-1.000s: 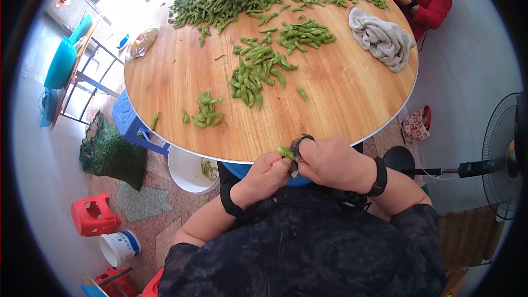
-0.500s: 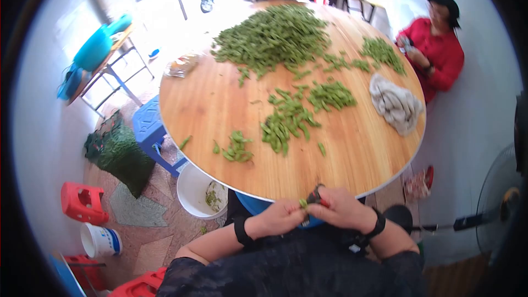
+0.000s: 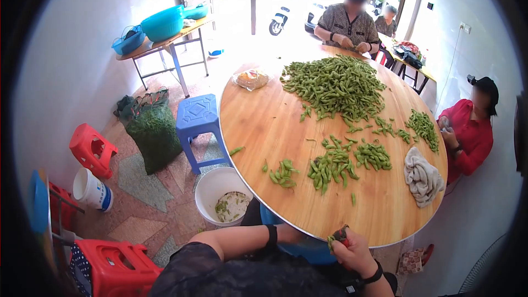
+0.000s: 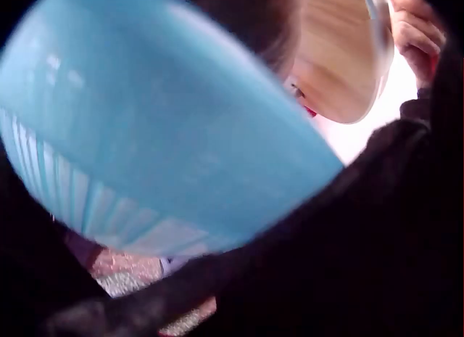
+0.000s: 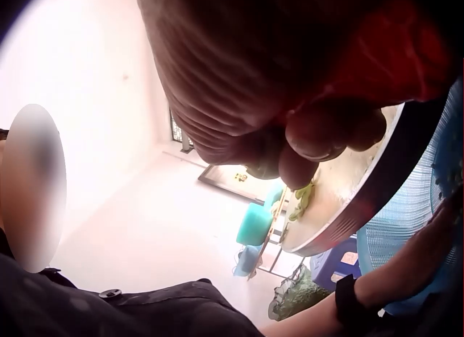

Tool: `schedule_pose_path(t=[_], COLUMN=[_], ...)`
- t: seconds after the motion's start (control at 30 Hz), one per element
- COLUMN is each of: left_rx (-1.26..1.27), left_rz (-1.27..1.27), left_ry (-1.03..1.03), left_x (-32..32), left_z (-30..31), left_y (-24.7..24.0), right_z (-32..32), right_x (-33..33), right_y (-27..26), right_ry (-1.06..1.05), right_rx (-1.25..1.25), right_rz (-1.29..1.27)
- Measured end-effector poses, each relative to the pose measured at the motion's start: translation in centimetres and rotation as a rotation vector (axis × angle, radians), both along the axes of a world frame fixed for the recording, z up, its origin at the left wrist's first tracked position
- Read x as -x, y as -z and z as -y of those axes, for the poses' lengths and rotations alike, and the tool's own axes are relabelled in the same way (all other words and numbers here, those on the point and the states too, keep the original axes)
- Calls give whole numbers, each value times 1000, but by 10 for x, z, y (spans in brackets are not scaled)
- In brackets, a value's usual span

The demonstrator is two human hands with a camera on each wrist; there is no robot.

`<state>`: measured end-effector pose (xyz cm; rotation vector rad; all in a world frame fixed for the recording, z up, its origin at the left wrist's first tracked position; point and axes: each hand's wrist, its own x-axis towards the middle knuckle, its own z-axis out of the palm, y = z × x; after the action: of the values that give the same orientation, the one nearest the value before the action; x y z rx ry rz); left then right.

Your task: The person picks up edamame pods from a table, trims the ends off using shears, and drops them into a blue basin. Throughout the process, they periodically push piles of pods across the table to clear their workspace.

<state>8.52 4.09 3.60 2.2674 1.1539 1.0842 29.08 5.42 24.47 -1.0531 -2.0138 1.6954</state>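
My right hand (image 3: 356, 250) is raised at the table's near edge. It grips a dark tool (image 3: 341, 234) with a red handle (image 5: 395, 50); the tool's exact kind I cannot tell. A green soybean pod (image 5: 301, 202) shows at those fingertips. My left hand (image 3: 289, 234) reaches down under the table edge to the blue basin (image 4: 159, 119), its fingers hidden behind the rim. Small groups of soybean pods (image 3: 330, 170) lie on the round wooden table (image 3: 275, 203), in front of a large heap of pods (image 3: 335, 85).
A white bucket (image 3: 206, 192) with green scraps stands left of my knees, by a blue stool (image 3: 198, 115). A grey cloth (image 3: 422, 179) and a plastic bag (image 3: 251, 79) lie on the table. Two people sit around it, one in red (image 3: 470, 132). A full green sack (image 3: 154, 137) stands on the floor.
My hands were together at the table edge; now they are apart. The left has gone down to the blue basin, the right stays up with the tool. The head view has tilted up and left.
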Motion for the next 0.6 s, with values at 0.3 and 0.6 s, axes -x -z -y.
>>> schedule_pose_path(t=[0.3,0.6], left_rx=[554,515], left_rz=[-456,-413], left_ry=[288,292], left_x=[-3,3], left_z=[11,28], left_y=[37,-29], right_z=[-1,-5], right_x=[2,-7], right_y=[-1,6], right_ry=[23,79], right_rx=[-17,115], right_rz=[17,-29])
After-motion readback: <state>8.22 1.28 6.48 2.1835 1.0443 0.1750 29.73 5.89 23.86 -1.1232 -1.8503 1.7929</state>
